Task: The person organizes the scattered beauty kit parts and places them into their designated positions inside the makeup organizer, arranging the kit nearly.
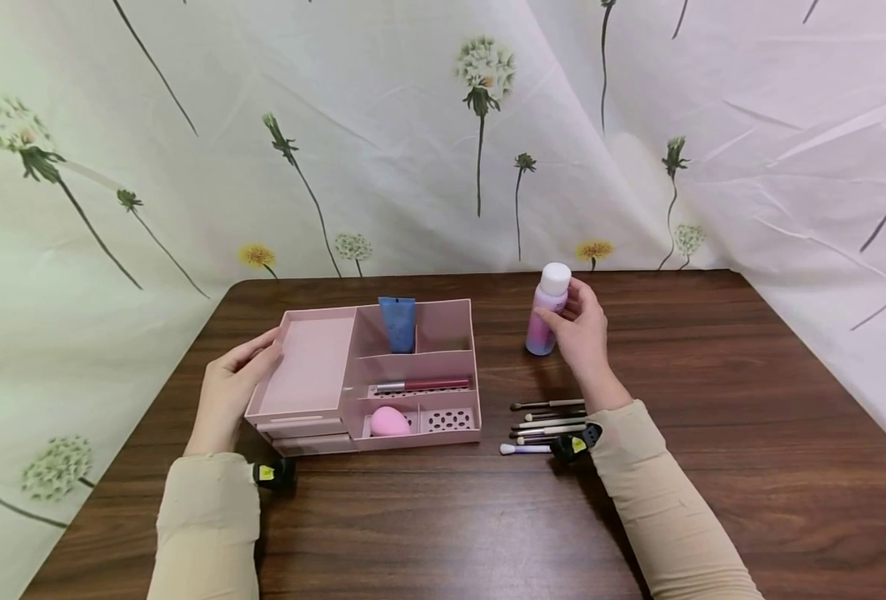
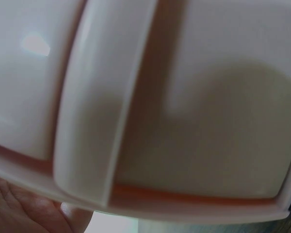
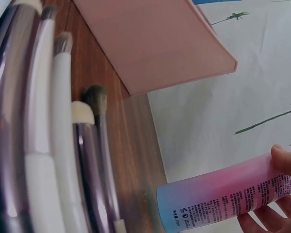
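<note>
My right hand (image 1: 583,327) grips an upright pink-to-blue bottle (image 1: 539,321) with a white cap, thumb on one side and fingers round the other. Whether its base touches the table is hard to tell. In the right wrist view the bottle (image 3: 223,194) shows small printed text. At the left, my left hand (image 1: 232,379) rests its fairly straight fingers against the side of a pink makeup organizer (image 1: 303,362). Inside the organizer are a blue tube (image 1: 398,323), a red lip-gloss-like tube (image 1: 431,384) and a pink makeup sponge (image 1: 389,422).
Several makeup brushes (image 1: 551,427) lie on the dark wooden table (image 1: 443,517), right of the organizer and partly under my right wrist. Two drawers (image 1: 315,444) face the front of the organizer. A white flowered cloth (image 1: 412,167) hangs behind the table.
</note>
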The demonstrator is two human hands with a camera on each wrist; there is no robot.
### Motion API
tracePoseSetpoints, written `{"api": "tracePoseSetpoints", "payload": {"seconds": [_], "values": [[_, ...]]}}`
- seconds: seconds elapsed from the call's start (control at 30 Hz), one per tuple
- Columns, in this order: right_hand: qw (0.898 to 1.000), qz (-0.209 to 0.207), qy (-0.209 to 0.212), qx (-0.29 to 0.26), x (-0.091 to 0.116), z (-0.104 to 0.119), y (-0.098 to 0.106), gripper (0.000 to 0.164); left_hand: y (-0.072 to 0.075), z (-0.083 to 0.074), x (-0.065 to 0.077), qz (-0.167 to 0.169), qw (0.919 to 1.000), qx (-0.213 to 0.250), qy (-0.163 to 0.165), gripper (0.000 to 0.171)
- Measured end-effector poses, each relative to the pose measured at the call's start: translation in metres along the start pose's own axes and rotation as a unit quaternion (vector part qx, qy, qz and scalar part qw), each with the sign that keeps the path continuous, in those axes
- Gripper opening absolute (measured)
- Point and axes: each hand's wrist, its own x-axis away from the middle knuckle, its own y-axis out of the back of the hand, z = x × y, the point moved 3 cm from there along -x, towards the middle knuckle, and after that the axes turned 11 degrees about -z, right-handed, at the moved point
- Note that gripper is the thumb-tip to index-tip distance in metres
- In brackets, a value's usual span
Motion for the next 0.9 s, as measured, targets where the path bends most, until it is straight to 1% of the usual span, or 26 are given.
{"api": "tracePoseSetpoints", "payload": {"seconds": [0.13, 0.37, 0.63, 0.77, 0.9], "values": [[1.000, -0.011, 0.010, -0.014, 0.000, 0.004, 0.001, 0.059, 0.000, -0.001, 0.000, -0.002, 1.0000, 0.007, -0.003, 0.055], [0.999, -0.020, 0.008, -0.033, 0.003, 0.010, 0.003, 0.056, 0.000, -0.001, 0.001, 0.000, 0.9999, 0.010, 0.008, 0.054], [0.997, -0.032, 0.033, -0.058, 0.008, 0.020, 0.004, 0.055, -0.001, -0.001, 0.000, 0.001, 0.9999, 0.000, 0.013, 0.055], [0.996, -0.033, 0.046, -0.069, 0.012, 0.025, 0.005, 0.056, -0.001, -0.001, 0.001, 0.000, 0.9998, 0.005, 0.017, 0.054], [0.995, -0.030, 0.052, -0.079, 0.016, 0.031, 0.005, 0.056, -0.001, -0.001, 0.002, 0.001, 0.9999, 0.003, 0.015, 0.054]]}}
